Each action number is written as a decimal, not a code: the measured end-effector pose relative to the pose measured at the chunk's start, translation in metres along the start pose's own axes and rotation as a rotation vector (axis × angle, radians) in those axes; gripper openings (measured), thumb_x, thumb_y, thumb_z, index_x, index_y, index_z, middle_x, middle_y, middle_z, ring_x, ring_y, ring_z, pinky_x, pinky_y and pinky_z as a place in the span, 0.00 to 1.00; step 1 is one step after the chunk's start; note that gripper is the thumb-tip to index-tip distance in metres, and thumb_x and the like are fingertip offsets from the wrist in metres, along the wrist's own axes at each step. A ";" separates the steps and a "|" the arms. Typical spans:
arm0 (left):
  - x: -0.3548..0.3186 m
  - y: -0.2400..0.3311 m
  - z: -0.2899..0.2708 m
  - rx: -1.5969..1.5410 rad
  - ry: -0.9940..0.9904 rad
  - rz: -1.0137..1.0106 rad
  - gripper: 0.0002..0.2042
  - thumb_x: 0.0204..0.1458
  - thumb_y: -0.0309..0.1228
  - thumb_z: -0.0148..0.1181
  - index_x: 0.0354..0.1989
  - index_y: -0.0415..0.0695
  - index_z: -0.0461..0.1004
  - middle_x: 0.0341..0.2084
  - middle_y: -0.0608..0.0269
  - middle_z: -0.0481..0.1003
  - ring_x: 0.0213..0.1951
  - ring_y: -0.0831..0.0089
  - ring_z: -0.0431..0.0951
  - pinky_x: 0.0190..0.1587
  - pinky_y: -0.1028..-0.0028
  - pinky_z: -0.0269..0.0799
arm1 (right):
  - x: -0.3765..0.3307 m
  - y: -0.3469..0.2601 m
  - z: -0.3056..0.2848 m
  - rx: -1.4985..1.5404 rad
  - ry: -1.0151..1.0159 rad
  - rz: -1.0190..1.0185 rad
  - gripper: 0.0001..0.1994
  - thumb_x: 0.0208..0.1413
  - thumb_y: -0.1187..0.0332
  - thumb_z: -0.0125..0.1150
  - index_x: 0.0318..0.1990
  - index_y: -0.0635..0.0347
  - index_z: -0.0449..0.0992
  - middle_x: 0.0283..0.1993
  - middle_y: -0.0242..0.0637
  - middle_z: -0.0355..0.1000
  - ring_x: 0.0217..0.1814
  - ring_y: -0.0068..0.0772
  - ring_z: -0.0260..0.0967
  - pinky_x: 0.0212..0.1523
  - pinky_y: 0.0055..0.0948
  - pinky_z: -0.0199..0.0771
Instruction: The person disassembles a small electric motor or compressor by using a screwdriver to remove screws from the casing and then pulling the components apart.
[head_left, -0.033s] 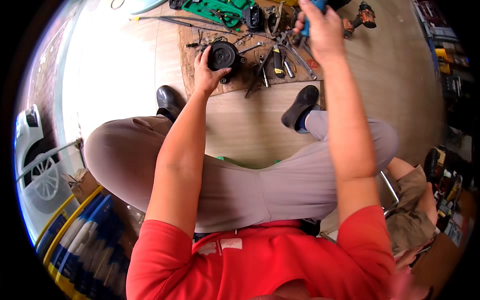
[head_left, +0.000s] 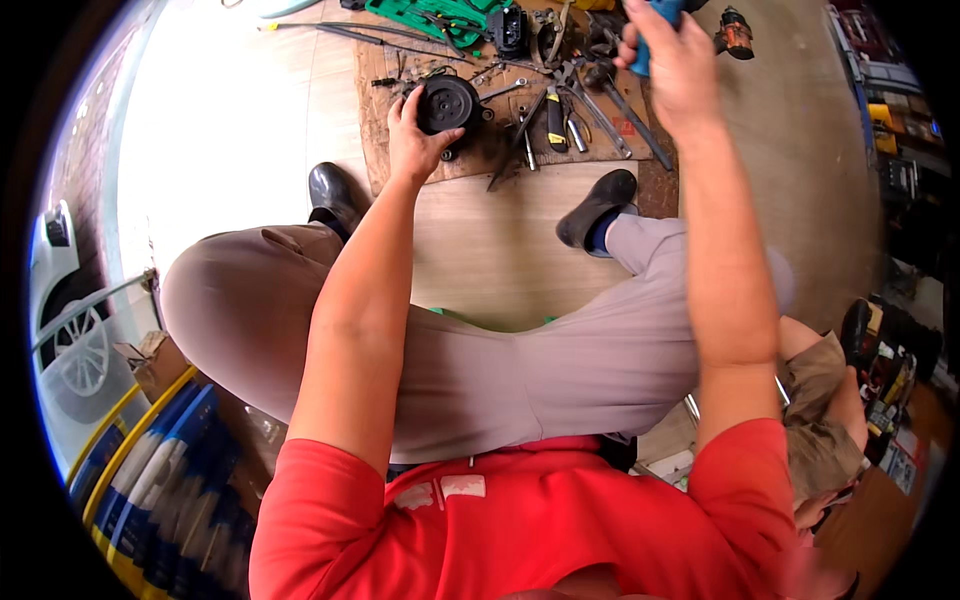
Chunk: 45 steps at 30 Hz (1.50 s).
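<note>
- Two bare hands work over a brown cardboard sheet laid on the pale wood-look floor, at the far side of the scene.
- Left hand rests on the near-left edge of a round black metal pulley-like part, fingers curled against its rim, steadying it where it sits on the cardboard.
- Right hand is clenched around a blue tool handle at far right, raised above the sheet; the tool's working end runs out of view.
- Step in hand, as judged: bracing the round part while the tool is brought over. The next move would call for a firm left-hand hold and the tool aligned to the part's centre.
- Loose hand tools, among them a yellow-and-black handled tool and long grey metal wrenches, lie scattered right of the part.
- Far beyond lies an open green tool case; a car wheel shows at near left; cluttered shelving stands at right.
</note>
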<state>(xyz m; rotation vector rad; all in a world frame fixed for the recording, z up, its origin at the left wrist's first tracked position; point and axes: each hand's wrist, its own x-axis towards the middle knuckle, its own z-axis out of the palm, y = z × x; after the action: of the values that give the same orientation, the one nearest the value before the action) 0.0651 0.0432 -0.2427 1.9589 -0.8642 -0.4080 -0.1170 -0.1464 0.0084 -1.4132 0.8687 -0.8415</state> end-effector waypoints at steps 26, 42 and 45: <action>0.004 0.023 0.012 0.149 0.070 0.007 0.58 0.29 0.42 0.85 0.71 0.42 0.53 0.71 0.40 0.51 0.71 0.44 0.55 0.72 0.58 0.56 | -0.062 -0.064 -0.014 -0.302 -0.208 -0.163 0.11 0.62 0.66 0.68 0.42 0.65 0.74 0.34 0.32 0.74 0.36 0.23 0.73 0.41 0.23 0.73; 0.016 0.023 0.006 0.187 -0.007 0.183 0.48 0.30 0.37 0.84 0.62 0.35 0.63 0.66 0.43 0.60 0.68 0.47 0.60 0.71 0.59 0.59 | -0.067 -0.068 -0.021 -0.244 -0.205 -0.172 0.11 0.60 0.68 0.69 0.41 0.63 0.74 0.33 0.30 0.73 0.34 0.19 0.71 0.35 0.22 0.73; 0.017 0.025 0.004 0.196 -0.010 0.159 0.47 0.31 0.37 0.84 0.61 0.34 0.64 0.65 0.43 0.61 0.67 0.47 0.63 0.70 0.60 0.61 | -0.068 -0.069 -0.021 -0.271 -0.189 -0.180 0.11 0.60 0.67 0.70 0.41 0.63 0.74 0.33 0.29 0.72 0.33 0.19 0.71 0.34 0.22 0.73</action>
<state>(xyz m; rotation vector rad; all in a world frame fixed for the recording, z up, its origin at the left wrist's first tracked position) 0.0643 0.0203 -0.2224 2.0482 -1.0924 -0.2473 -0.1649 -0.0951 0.0785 -1.7988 0.7382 -0.7280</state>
